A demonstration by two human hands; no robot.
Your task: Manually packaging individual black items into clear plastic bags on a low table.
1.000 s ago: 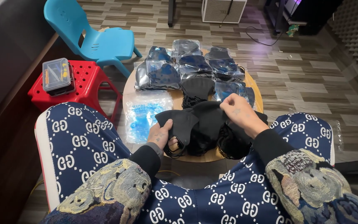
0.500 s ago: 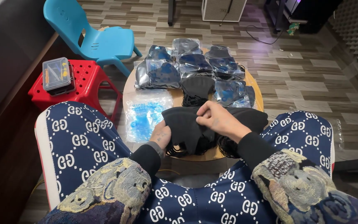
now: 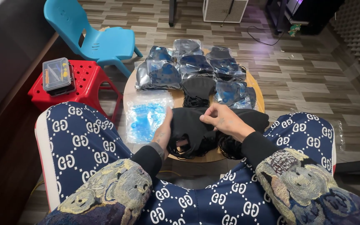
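Note:
A pile of black cloth face masks (image 3: pixel 192 127) with elastic loops lies at the near edge of a small round wooden table (image 3: pixel 258 89). My left hand (image 3: pixel 163 131) grips the left side of the top black mask. My right hand (image 3: pixel 221 118) pinches the mask's upper edge from the right. A single black mask (image 3: pixel 197 89) lies just behind the pile. Several bagged dark masks (image 3: pixel 188 64) in clear plastic cover the far half of the table. A flat clear bag with blue contents (image 3: pixel 144 118) lies to the left of my left hand.
A red plastic stool (image 3: pixel 84 85) stands to the left with a small clear parts box (image 3: pixel 57 75) on it. Behind it is a blue plastic chair (image 3: pixel 101 39). My knees in patterned blue trousers (image 3: pixel 80 141) flank the table. A white box unit (image 3: pixel 223 9) stands at the far end.
My right hand has moved left across the pile, toward my left hand. The black mask has been gathered and folded between both hands.

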